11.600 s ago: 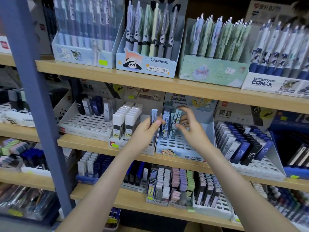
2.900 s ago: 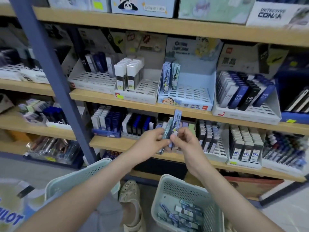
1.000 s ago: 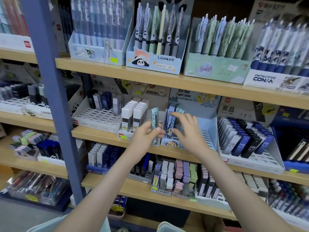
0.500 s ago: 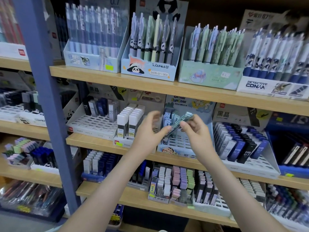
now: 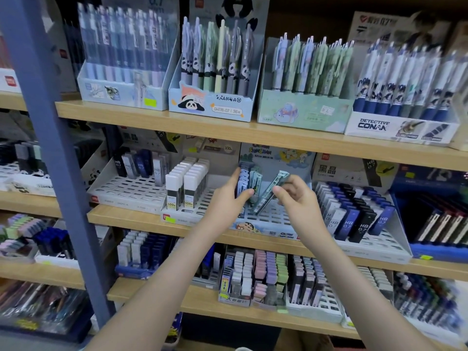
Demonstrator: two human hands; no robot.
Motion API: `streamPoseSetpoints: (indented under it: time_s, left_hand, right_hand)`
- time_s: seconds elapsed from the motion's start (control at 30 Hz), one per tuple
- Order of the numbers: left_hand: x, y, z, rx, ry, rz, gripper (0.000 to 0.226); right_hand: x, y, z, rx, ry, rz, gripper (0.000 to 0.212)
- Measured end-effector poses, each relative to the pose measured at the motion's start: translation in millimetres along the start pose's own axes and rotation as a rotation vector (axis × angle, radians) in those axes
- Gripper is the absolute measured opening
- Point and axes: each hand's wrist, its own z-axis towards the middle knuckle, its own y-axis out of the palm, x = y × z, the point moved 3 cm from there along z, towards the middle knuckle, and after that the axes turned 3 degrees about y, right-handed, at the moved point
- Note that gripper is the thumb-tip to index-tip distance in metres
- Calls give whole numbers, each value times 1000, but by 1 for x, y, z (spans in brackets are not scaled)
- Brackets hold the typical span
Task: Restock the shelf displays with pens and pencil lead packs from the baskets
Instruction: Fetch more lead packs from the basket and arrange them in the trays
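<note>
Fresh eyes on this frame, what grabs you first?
The two hands at the middle shelf: the right hand pinches a tilted teal lead pack over the blue cartoon tray, while the left hand holds the standing packs at the tray's back left. Above them, the panda pen box on the top shelf stands out among its neighbours.

The right hand [image 5: 300, 201] pinches a greenish lead pack [image 5: 271, 193], tilted, above the pale blue cartoon tray [image 5: 276, 219]. The left hand [image 5: 225, 201] pinches the standing packs [image 5: 249, 178] at the tray's back left, between forefinger and thumb. The tray sits on a wooden shelf [image 5: 141, 220].
</note>
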Motion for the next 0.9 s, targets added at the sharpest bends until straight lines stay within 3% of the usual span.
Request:
streamPoseSetpoints:
  time_s: [0.3,0.63,0.9]
  left_hand:
    - [4,1,-13,8,70,-157,73]
    - [-18,3,-4,9,87,-165,53]
    - [-14,3,-3,-54,74,-163,58]
  right_hand:
    - [15,-3,10,-66,192,455,9]
    - [7,7,26,-239,-7,-115,28]
    - [21,16,35,-233,-108,-150,27]
